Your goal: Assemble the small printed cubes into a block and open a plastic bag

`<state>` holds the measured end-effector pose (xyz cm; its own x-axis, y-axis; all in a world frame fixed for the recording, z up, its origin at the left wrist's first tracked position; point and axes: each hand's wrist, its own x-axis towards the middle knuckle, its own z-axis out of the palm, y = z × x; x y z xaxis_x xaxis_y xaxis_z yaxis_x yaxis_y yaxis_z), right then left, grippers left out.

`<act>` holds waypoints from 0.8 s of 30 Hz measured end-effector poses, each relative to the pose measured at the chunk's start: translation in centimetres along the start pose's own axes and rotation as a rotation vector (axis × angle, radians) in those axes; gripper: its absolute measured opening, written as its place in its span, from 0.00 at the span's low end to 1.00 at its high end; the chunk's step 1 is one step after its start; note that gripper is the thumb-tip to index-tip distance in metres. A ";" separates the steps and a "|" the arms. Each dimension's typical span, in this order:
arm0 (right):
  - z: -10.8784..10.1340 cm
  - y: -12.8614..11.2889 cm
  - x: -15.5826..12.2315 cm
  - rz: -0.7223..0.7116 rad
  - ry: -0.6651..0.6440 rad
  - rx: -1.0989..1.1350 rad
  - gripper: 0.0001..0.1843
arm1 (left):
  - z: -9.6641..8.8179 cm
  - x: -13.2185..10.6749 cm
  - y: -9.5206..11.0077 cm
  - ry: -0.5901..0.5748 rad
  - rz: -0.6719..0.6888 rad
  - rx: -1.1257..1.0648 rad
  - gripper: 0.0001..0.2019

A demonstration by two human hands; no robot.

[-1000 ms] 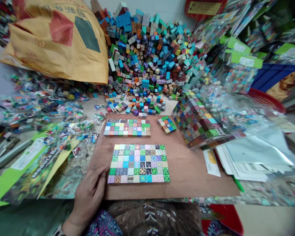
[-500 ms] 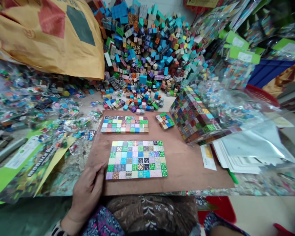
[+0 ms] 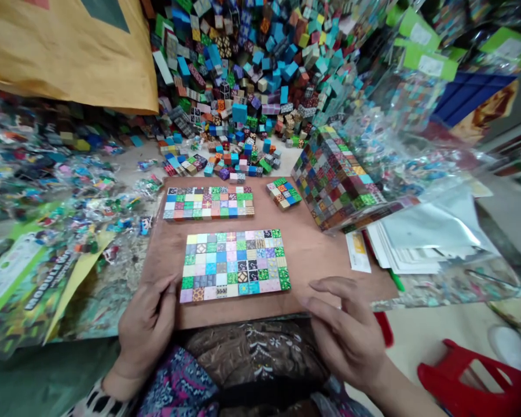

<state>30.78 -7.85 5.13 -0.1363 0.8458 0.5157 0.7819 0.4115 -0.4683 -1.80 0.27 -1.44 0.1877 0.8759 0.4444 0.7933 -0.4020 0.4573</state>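
- From the head view, I see a large flat rectangle of small multicoloured patterned cubes point(image 3: 234, 263) near the front of a flat brown board point(image 3: 308, 246).
- The left hand point(image 3: 145, 321) rests just beside its left edge, fingers curled in; I can't tell whether anything is tucked inside.
- The right hand point(image 3: 351, 330) is held off its front right corner, thumb and fingers loosely parted, with nothing visible between them.
- Behind it lies a smaller, narrower strip of multicoloured cubes point(image 3: 208, 204), and to the right of that a little squarish patch of cubes point(image 3: 283, 194).
- At the board's back right, a big tilted block of packed cubes point(image 3: 330, 179) sits partly in clear plastic.
- As I judge it, the large rectangle is neatly filled, its rows without gaps, while the strip and patch stand apart, not joined to it.
- Plenty looks unsorted: a tall heap of loose coloured blocks point(image 3: 260, 63) rises beyond the board.
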 end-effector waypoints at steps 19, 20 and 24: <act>3.6 2.4 0.8 -0.010 -0.033 -0.033 0.18 | 0.0 0.0 -0.2 0.015 0.016 0.015 0.10; 3.6 2.4 0.9 -0.012 -0.029 -0.035 0.18 | 0.0 0.0 -0.2 0.014 0.020 0.010 0.10; 3.8 2.6 0.5 -0.007 -0.038 -0.028 0.18 | -0.1 0.0 -0.1 -0.001 0.017 0.001 0.10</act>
<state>30.47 -5.06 1.48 -0.1647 0.8554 0.4912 0.7977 0.4084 -0.4437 -1.90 0.29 -1.39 0.2019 0.8691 0.4516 0.7902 -0.4169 0.4491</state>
